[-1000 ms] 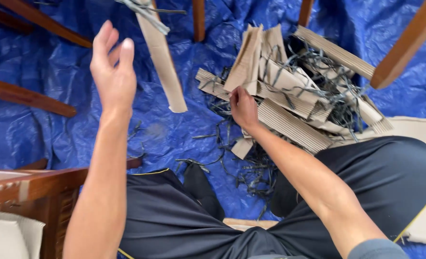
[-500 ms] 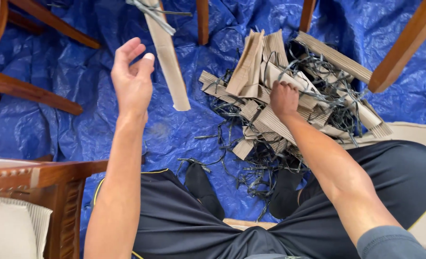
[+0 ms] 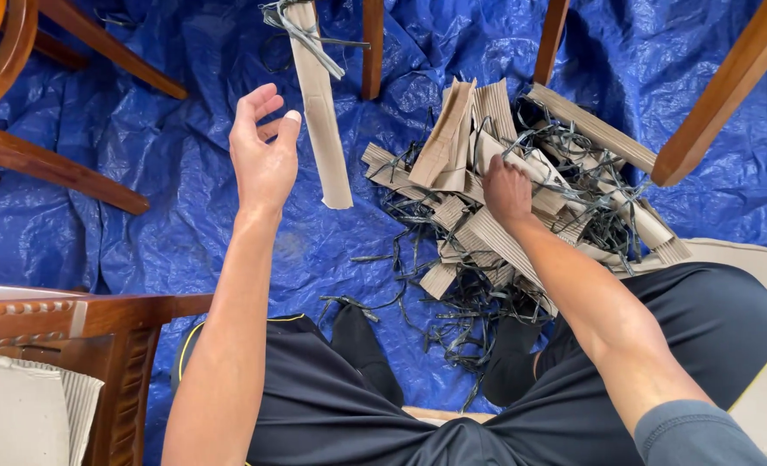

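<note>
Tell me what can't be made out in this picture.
- Right hand: the head view shows only its back among the cardboard strips; whether the fingers grip one is hidden.
- Long cardboard strip: its top is cut off by the upper edge.
- Wooden chair legs: the frame edges crop them.
- Left hand: raised, open, holding nothing.

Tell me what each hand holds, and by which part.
The left hand is open and holds nothing. The right hand is in the cardboard strips; its grip cannot be told.

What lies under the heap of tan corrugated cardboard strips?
Under the heap of tan corrugated cardboard strips lie tangled dark plastic straps on the crinkled blue tarpaulin. The right hand presses on top; anything beneath the middle is covered.
</note>
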